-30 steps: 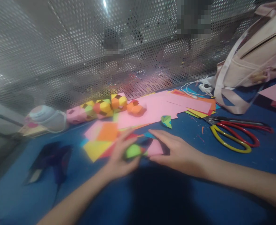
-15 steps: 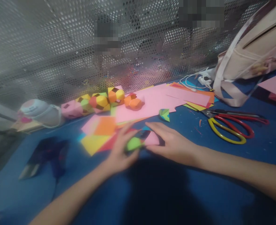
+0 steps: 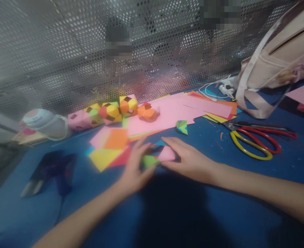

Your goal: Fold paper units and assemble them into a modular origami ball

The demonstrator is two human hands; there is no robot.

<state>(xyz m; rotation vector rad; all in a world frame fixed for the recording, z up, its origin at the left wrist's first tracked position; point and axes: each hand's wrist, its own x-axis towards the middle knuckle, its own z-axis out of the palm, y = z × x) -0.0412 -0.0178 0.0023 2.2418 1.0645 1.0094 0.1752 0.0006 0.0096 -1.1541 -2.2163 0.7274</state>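
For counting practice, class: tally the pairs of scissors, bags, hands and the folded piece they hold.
Scissors: 2 (red scissors, yellow scissors)
Bags: 1 (pink bag)
Hands: 2 (left hand, right hand)
Held pieces: 1 (folded paper piece)
Total: 6

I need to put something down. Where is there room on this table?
Bare table lies between the scissors and the right arm, and in front between both arms. Crowded: sheets, paper balls and bag along the back, and the folded piece between left hand and right hand.
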